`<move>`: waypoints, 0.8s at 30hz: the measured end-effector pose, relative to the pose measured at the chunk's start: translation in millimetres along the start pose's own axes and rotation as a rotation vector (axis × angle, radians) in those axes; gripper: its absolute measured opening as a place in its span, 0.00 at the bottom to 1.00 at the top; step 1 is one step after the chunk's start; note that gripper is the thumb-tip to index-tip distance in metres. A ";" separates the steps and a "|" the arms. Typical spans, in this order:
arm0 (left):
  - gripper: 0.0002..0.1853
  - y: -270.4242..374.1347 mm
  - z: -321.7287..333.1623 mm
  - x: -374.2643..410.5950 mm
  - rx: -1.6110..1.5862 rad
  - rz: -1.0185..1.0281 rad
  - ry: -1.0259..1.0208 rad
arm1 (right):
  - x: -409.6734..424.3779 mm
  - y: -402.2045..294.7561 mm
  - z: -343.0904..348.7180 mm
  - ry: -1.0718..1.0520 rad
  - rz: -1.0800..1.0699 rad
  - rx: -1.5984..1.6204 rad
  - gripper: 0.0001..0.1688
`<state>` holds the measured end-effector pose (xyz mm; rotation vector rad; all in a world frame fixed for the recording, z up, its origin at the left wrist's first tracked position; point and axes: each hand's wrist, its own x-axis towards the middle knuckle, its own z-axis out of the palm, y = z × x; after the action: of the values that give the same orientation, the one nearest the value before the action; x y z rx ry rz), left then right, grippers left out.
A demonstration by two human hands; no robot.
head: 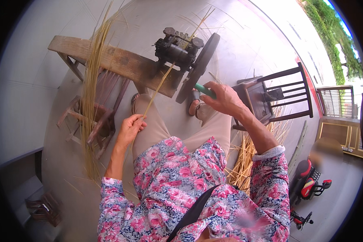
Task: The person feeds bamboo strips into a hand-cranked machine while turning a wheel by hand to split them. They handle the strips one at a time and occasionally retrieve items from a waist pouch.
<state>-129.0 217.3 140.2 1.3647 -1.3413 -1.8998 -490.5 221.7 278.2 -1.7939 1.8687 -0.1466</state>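
Note:
My left hand [132, 127] pinches the near end of a thin yellow plant strip [161, 82], which looks like split cane or reed. The strip runs up into a dark metal hand-cranked roller machine [177, 50], and a length of strip [204, 18] shows beyond its far side. This machine sits on the end of a wooden bench [124, 62]. On its right side is a heavy dark wheel [199, 68] with a green handle [205, 90]. My right hand [224, 98] is curled over that handle, its fingertips partly hidden.
A bundle of long strips [92, 99] lies across the bench and a reddish wooden chair [101, 121] at left. At right stands a dark chair [278, 93] with a phone [273, 95] on it, near more loose strips [245, 154] on the floor. A red vehicle [308, 187] stands farther right.

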 end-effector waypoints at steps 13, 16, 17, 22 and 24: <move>0.10 16.2 -0.9 -30.1 -0.185 -0.146 0.029 | 25.7 62.9 145.8 0.002 0.214 -0.002 0.10; 0.10 12.4 -3.0 -39.3 -0.200 -0.169 0.077 | 52.4 77.6 164.5 -0.075 0.300 0.070 0.10; 0.09 13.9 -1.6 -42.2 -0.200 -0.154 0.104 | 57.3 82.5 167.0 -0.070 0.283 0.049 0.10; 0.06 21.9 15.9 -61.0 0.131 0.181 0.268 | 50.9 95.8 181.7 -0.045 0.147 -0.024 0.12; 0.06 15.7 11.0 -56.3 0.301 0.384 0.362 | 50.7 106.7 189.9 -0.032 0.068 -0.015 0.12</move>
<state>-118.2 259.5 180.7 1.3813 -1.6003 -1.1741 -499.3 238.9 55.4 -1.7301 1.9099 -0.0787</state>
